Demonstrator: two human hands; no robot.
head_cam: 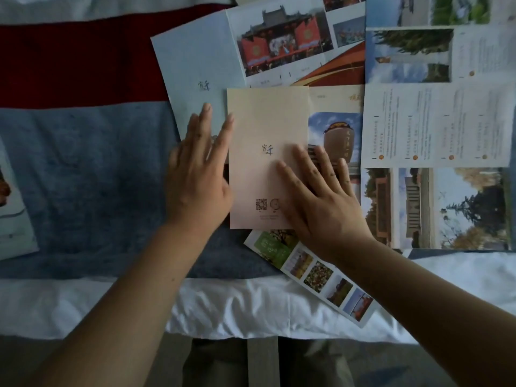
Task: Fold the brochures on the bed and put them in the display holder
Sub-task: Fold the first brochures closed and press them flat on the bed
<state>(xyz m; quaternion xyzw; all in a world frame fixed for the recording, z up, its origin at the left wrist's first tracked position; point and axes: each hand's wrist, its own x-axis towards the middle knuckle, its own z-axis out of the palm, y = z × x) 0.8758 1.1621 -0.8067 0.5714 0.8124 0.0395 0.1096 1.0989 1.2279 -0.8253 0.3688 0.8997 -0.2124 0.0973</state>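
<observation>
Flattening folded brochure (265, 129): L hand (195, 174) & R hand (321, 199) splayed, gripping nothing; rec square edges, then crease firmly.

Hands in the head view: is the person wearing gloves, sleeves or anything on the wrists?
No. The left hand and right hand are ungloved. Both forearms are bare to the frame edge, no sleeves, and no watch, bracelet or ring shows.
</observation>
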